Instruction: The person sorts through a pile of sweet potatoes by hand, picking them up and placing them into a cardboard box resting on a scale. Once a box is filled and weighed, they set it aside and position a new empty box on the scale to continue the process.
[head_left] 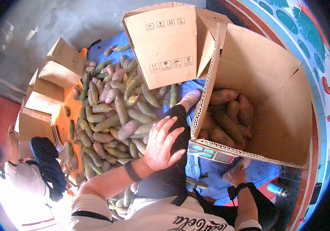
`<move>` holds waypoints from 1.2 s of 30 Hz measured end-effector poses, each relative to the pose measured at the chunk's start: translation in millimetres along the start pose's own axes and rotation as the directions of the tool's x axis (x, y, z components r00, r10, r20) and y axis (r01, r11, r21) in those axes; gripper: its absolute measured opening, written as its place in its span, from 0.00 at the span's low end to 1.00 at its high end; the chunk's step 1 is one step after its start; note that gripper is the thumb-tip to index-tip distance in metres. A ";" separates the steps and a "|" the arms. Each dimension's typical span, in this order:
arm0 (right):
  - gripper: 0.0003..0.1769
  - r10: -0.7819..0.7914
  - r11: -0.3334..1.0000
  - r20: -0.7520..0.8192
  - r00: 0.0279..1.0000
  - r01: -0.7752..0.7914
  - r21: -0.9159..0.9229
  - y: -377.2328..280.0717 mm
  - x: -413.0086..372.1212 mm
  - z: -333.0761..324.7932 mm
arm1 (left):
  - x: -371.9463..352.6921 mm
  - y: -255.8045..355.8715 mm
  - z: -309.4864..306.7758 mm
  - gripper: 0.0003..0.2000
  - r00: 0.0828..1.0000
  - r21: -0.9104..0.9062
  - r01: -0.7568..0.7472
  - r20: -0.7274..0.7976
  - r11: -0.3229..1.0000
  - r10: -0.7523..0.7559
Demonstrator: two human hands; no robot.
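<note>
My left hand (162,143) rests flat on my dark trouser leg, fingers spread, holding nothing. It lies beside a large heap of sweet potatoes (113,115) spread on a blue sheet. My right hand (237,176) sits low by my right knee, below a digital scale (210,153), and its fingers are partly hidden. An open cardboard box (273,88) stands on the scale with several reddish sweet potatoes (226,117) inside.
Another person (18,169) sits at the lower left, next to a row of folded cardboard boxes (47,88). An orange sheet lies under the heap's left side. A painted wall runs along the right, grey concrete floor lies at the back.
</note>
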State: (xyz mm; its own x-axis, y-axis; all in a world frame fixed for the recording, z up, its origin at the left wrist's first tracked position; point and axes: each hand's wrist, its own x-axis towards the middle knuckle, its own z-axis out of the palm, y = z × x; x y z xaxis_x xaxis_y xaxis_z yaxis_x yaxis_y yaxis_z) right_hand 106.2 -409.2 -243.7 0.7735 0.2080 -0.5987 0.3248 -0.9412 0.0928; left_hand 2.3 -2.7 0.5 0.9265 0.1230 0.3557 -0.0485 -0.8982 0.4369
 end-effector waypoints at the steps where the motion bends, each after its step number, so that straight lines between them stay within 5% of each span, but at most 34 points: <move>1: 0.49 -0.025 0.998 0.068 0.997 0.020 0.059 3.7 -0.8 -2.2 | -0.2 0.4 -0.3 0.28 1.000 -0.002 0.003 -0.004 1.000 -0.003; 6: 0.47 0.047 0.949 0.039 0.998 -0.057 0.310 22.7 12.8 28.3 | -0.8 1.4 -0.2 0.28 1.000 -0.007 -0.001 0.003 1.000 0.001; 8: 0.44 0.023 1.000 0.009 1.000 -0.023 -0.009 10.7 -0.1 10.2 | 0.6 1.7 0.3 0.28 1.000 -0.008 -0.006 0.007 1.000 0.006; 15: 0.39 -0.021 0.985 -0.126 0.992 -0.001 -0.175 -3.9 -12.2 -13.0 | 2.2 1.3 -0.9 0.28 1.000 0.014 -0.015 0.020 1.000 0.015; 17: 0.33 0.001 1.000 0.054 0.999 0.000 -0.012 -2.0 -5.9 -24.4 | 3.7 1.6 0.2 0.28 1.000 0.002 -0.024 0.012 1.000 0.024; 20: 0.29 -0.046 0.993 -0.113 0.993 0.033 -0.115 29.1 30.3 55.4 | 3.8 2.5 -0.7 0.28 1.000 0.000 -0.023 -0.005 1.000 0.023; 28: 0.28 -0.263 0.955 0.200 0.944 0.284 -0.086 16.4 7.6 -48.9 | -0.3 3.2 2.1 0.30 1.000 0.000 -0.016 0.006 1.000 0.016; 33: 0.26 -0.315 0.941 0.194 0.929 0.333 -0.064 21.7 -22.3 -110.2 | -1.5 3.4 0.6 0.30 1.000 -0.020 -0.017 -0.012 1.000 0.017; 36: 0.20 -0.228 0.972 0.185 0.956 0.236 -0.019 1.2 -83.3 -179.3 | -4.0 3.4 0.4 0.29 0.998 -0.029 -0.032 -0.053 0.999 0.030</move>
State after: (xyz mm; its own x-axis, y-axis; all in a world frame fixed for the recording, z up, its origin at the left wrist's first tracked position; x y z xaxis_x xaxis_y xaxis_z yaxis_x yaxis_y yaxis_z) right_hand 139.8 -379.9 -51.1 0.5648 0.3644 -0.7404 0.5080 -0.8606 -0.0361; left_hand -1.4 -6.5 0.3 0.9037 0.1177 0.4117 -0.0889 -0.8889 0.4494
